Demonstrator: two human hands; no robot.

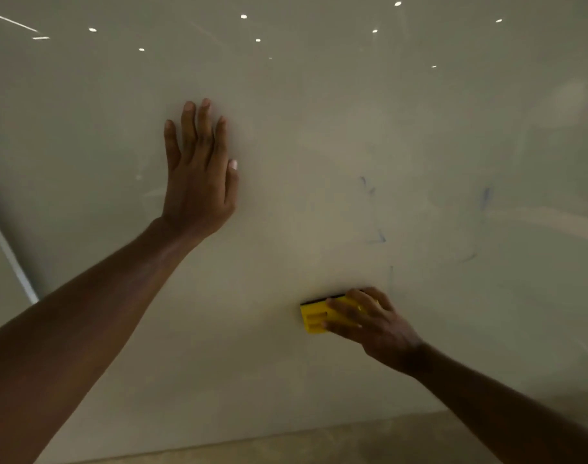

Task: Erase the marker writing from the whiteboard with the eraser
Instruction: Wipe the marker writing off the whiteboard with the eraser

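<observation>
A glossy whiteboard (pixel 286 95) fills nearly the whole view. Faint blue marker traces (pixel 379 237) and smears (pixel 485 195) show on its right half. My right hand (pixel 369 321) grips a yellow eraser (pixel 314 316) with a black felt edge, pressed flat against the board low and right of centre, below the blue traces. My left hand (pixel 199 172) rests flat on the board at the upper left, fingers spread upward, holding nothing.
The board's metal left edge (pixel 11 256) runs diagonally at the far left. A brownish floor strip (pixel 319 443) lies under the board's bottom edge. Ceiling lights are reflected in the top of the board.
</observation>
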